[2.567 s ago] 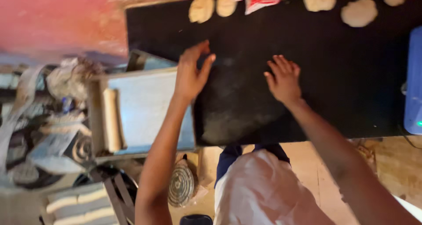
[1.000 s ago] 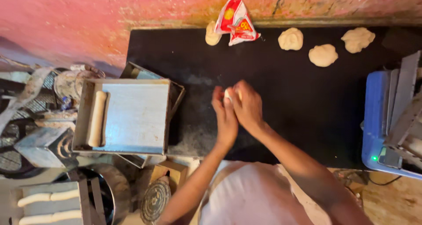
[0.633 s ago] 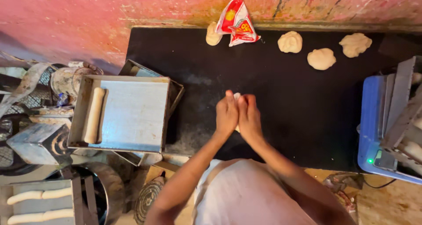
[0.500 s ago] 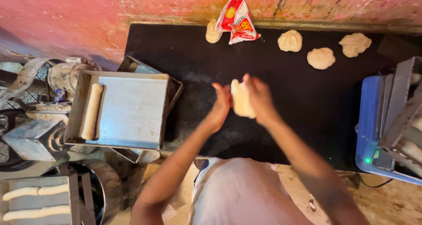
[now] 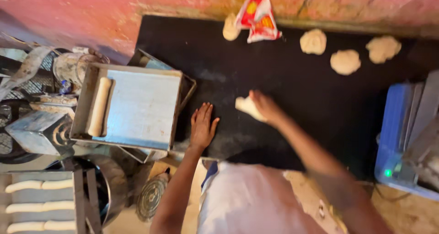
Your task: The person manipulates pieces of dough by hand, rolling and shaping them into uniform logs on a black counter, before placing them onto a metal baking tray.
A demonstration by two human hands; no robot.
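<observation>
Head view. We see the left hand [image 5: 202, 125] lying flat, fingers spread, on the black worktop [image 5: 292, 106], holding nothing. The right hand [image 5: 267, 108], blurred, is closed around a pale piece of dough [image 5: 247, 107] near the worktop's middle. Beside the left hand sits a metal tray [image 5: 141, 108] bearing a dough roll [image 5: 99, 106]. Three dough rounds [image 5: 345, 61] and a red-and-white packet [image 5: 258, 15] lie near the far wall.
</observation>
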